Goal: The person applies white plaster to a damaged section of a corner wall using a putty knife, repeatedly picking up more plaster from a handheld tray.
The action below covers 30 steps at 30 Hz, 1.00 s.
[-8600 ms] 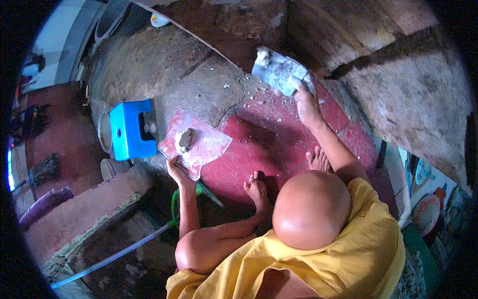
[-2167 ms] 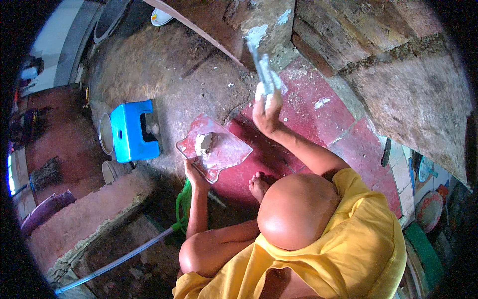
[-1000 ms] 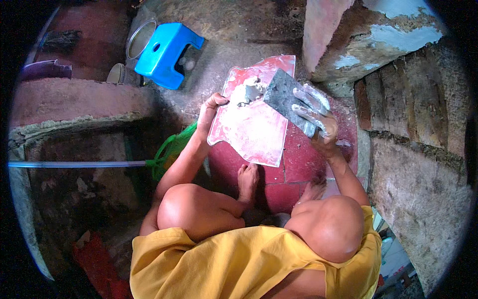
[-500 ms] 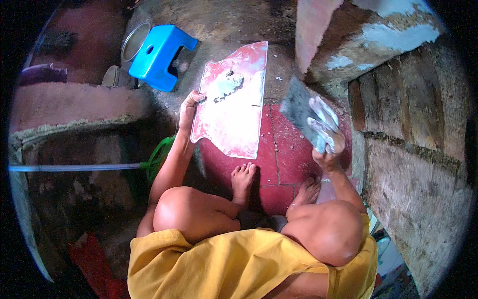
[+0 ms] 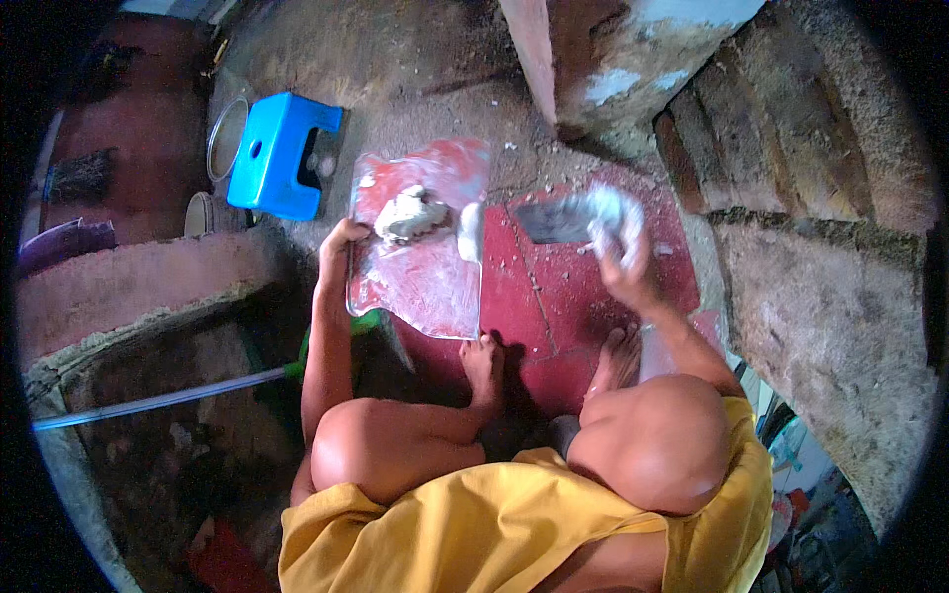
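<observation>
My left hand [image 5: 341,242] grips the left edge of a flat reddish sheet [image 5: 420,292], its thumb on top and its other fingers hidden underneath. White smears cover the sheet. A lump of whitish paste [image 5: 410,217] sits on its upper half, and a smaller white dab [image 5: 471,233] lies at its right edge. In my right hand [image 5: 630,262], closed and caked with white, is a plastering trowel [image 5: 556,219]. Its grey blade points left toward the sheet, with a gap between them. The trowel's handle is hidden by my fingers and some blur.
A blue plastic stool [image 5: 272,153] stands at far left beside a round rimmed object [image 5: 227,138]. A pale pole [image 5: 168,397] with a green end lies left of my arm. Crumbs litter the red tiles [image 5: 583,292]. A rough wall [image 5: 801,287] rises at right, with a pillar [image 5: 613,74] beyond.
The trowel has tipped flatter and its blade has come nearer the sheet's right edge. A white dab now shows at that edge. The whole view has shifted and turned somewhat.
</observation>
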Motion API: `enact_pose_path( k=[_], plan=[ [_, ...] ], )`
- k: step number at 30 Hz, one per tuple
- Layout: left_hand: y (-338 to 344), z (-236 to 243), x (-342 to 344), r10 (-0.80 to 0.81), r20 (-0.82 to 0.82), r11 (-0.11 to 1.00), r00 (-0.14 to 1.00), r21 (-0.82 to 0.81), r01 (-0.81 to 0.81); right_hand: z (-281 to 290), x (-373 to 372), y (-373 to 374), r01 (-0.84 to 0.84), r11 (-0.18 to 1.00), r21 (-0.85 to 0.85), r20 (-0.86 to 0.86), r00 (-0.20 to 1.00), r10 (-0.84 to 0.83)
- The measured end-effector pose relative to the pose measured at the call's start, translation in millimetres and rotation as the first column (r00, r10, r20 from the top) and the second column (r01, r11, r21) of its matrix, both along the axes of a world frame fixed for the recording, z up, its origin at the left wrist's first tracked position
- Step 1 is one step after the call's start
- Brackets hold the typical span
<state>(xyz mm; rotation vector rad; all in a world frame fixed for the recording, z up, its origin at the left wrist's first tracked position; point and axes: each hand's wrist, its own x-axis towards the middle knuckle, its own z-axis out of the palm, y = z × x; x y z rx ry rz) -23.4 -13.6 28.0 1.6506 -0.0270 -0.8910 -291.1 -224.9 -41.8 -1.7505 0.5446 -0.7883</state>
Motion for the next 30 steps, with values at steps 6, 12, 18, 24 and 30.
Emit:
enact_pose_path(
  k=[6, 12, 18, 24, 30],
  plan=[
    [-10, -19, -1, -0.258, -0.423, 0.966, 0.869, -0.095, 0.241, 2, 16, -55, -0.168, 0.978, 0.125, -0.077, 0.981, 0.179],
    [-33, -28, -13, -0.348, -0.539, 0.933, 0.767, -0.12, 0.339, -15, 18, -66, -0.128, 0.971, 0.203, -0.155, 0.975, 0.161],
    [-33, -47, -12, -0.371, -0.68, 0.928, 0.632, -0.285, 0.239, -9, 17, -61, -0.153, 0.969, 0.193, -0.205, 0.96, 0.192],
    [-34, -72, -10, -0.318, -0.659, 0.943, 0.681, -0.292, 0.157, -20, 21, -41, -0.223, 0.946, 0.237, -0.19, 0.944, 0.27],
    [-27, -93, -8, -0.261, -0.677, 0.959, 0.688, -0.266, 0.102, -27, 29, -22, -0.397, 0.872, 0.285, -0.148, 0.881, 0.45]
  ],
)
